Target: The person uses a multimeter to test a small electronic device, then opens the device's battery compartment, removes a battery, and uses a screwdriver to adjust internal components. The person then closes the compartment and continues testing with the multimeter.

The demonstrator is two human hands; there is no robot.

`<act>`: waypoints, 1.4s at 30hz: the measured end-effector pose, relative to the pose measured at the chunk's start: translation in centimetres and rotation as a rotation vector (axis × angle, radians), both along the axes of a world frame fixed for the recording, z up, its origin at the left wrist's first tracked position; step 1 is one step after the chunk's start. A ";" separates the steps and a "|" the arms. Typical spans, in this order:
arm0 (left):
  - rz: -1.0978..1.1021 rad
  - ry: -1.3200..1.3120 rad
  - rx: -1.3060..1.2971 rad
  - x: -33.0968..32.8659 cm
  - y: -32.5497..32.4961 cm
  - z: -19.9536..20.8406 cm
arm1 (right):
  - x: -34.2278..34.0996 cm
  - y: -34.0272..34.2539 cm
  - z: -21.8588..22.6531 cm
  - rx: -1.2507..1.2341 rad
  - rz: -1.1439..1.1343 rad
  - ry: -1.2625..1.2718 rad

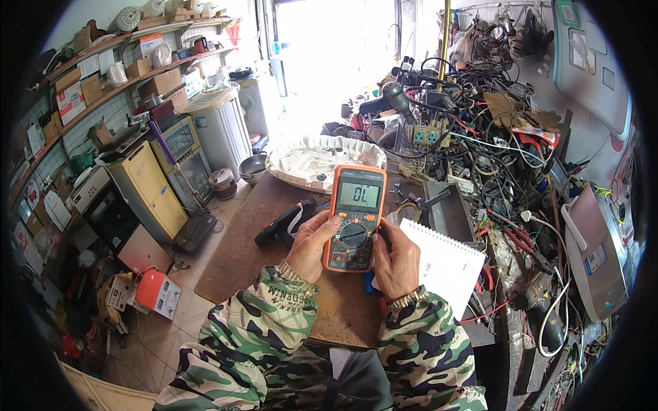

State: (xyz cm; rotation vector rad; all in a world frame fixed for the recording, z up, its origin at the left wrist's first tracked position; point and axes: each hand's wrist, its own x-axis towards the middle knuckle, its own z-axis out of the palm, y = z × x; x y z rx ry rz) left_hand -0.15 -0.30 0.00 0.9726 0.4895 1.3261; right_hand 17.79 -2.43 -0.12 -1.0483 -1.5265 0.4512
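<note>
Both of my hands hold an orange and black digital multimeter (354, 235) upright above the brown workbench (240, 255), its lit screen and round dial facing me. My left hand (310, 248) grips its left side, the thumb near the buttons under the screen. On the other side my right hand (397, 262) closes round the edge, its thumb beside the dial. Behind my left hand lies a black tool (279, 225) whose kind I cannot make out. A white spiral notebook (449, 264) lies just right of my right hand. Something blue shows partly beneath the meter.
A dirty white ribbed tub (301, 162) lies at the bench's far end. Tangled cables (493, 116) and tools pile up along the right, beside a metal tray (445, 211). Left stand old appliances, shelves (103, 103) and, on the floor, a red box-shaped device (157, 293).
</note>
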 end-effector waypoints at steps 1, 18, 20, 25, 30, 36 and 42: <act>0.014 0.013 0.008 0.1 -0.1 0.1 | 0.0 0.1 -0.1 0.004 0.002 -0.005; 0.049 0.134 0.056 0.0 0.2 -0.2 | -0.3 0.0 -0.4 0.042 0.026 -0.013; 0.019 0.087 0.043 0.0 0.4 -0.5 | -0.3 0.1 -0.6 0.036 0.028 -0.008; 0.004 0.069 0.041 0.1 0.4 -0.4 | -0.3 0.0 -0.4 0.005 0.018 -0.010; 0.008 0.089 0.053 0.1 0.4 -0.3 | -0.1 0.0 -0.4 -0.009 0.020 -0.015; -0.009 0.092 0.063 -0.1 0.4 -0.6 | -0.3 -0.4 0.2 -0.046 0.011 -0.039; -0.002 0.100 0.052 0.0 0.5 -0.6 | -0.1 -0.2 -0.1 0.007 0.003 -0.049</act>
